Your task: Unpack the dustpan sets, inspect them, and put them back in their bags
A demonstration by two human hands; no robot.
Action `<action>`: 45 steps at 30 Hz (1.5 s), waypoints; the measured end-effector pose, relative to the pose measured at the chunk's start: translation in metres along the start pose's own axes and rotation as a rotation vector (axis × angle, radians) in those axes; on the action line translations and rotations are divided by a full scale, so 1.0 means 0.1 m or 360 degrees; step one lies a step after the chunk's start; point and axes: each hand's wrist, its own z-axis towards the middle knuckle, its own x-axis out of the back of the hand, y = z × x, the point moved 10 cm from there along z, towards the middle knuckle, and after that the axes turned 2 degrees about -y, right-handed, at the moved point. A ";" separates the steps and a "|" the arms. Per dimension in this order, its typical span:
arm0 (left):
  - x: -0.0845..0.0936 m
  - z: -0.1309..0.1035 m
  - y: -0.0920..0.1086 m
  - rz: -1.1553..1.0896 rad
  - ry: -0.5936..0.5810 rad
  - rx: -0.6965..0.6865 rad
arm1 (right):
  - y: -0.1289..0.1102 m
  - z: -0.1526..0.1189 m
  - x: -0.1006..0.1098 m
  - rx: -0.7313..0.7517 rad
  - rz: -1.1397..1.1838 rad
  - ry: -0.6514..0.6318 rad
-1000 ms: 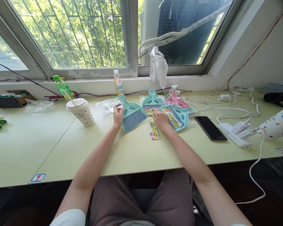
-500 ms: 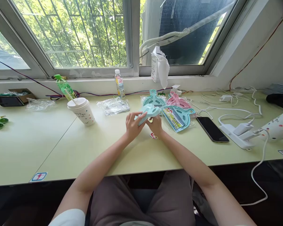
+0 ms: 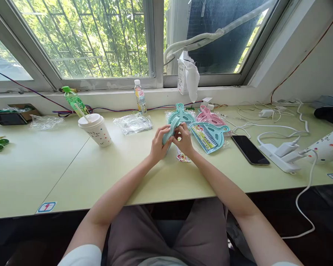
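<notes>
Tilted up on edge, a teal mini dustpan (image 3: 170, 132) is held between my two hands above the table. My left hand (image 3: 160, 142) wraps round its near left side, thumb against it. My right hand (image 3: 184, 140) is closed at its right edge with bent fingers; what lies under those fingertips is partly hidden. A small printed card (image 3: 183, 157) lies on the table just below my hands. Right behind are a teal dustpan (image 3: 180, 114), a pink one (image 3: 210, 117) and a further teal dustpan in clear wrap with a printed label (image 3: 209, 137).
A black phone (image 3: 249, 149) and a white power strip (image 3: 280, 159) with cables lie to the right. On the left stand a lidded paper cup (image 3: 96, 131), a green-capped bottle (image 3: 74, 101) and a clear plastic bag (image 3: 134, 125). Another bottle (image 3: 140, 96) stands by the window sill.
The teal dustpan has turned from lying nearly flat to standing on edge. My right hand has come up from beneath it to its right side, uncovering more of the printed card.
</notes>
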 end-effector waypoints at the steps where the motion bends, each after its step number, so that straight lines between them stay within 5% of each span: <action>1: -0.01 0.00 -0.02 -0.0022 -0.0016 0.0004 | 0.01 0.01 0.01 -0.0015 0.0013 0.0003; 7: -0.04 0.02 -0.19 -0.0120 -0.0068 0.0178 | 0.02 0.02 0.04 -0.0096 0.0172 0.0060; 9: 0.04 0.01 -0.46 -0.0103 -0.0002 0.0438 | 0.02 0.02 0.03 -0.0149 0.0250 0.0053; 12: 0.41 -0.08 -1.04 0.0017 0.0325 0.0907 | -0.01 0.04 0.03 -0.0255 0.0497 0.0040; 14: 0.61 -0.11 -1.34 0.0056 0.0423 0.1034 | -0.04 0.07 0.05 -0.0313 0.0682 0.0034; 16: 0.61 -0.16 -1.63 -0.0017 0.0257 0.1201 | -0.04 0.11 0.13 -0.0348 0.0784 0.0060; 18: 0.41 -0.27 -1.82 -0.0243 -0.0114 0.1412 | 0.01 0.15 0.27 -0.0384 0.0756 0.0144; 21: 0.08 -0.50 -1.82 -0.0499 -0.0667 0.1619 | 0.13 0.20 0.46 -0.0454 0.0494 0.0188; 23: 0.00 -0.57 -1.78 -0.0490 -0.0823 0.1633 | 0.18 0.21 0.45 -0.0497 0.0201 0.0057; 29: 0.14 -0.54 -1.91 -0.0034 -0.0787 0.1495 | 0.36 0.03 0.03 -0.0562 -0.1003 -0.0541; 32: 0.20 -0.54 -2.02 0.0166 -0.0749 0.1475 | 0.49 -0.08 -0.16 -0.0568 -0.1278 -0.0716; 45: 0.19 -0.54 -2.06 0.0135 -0.0697 0.1418 | 0.68 -0.15 -0.13 -0.0741 -0.1240 -0.0595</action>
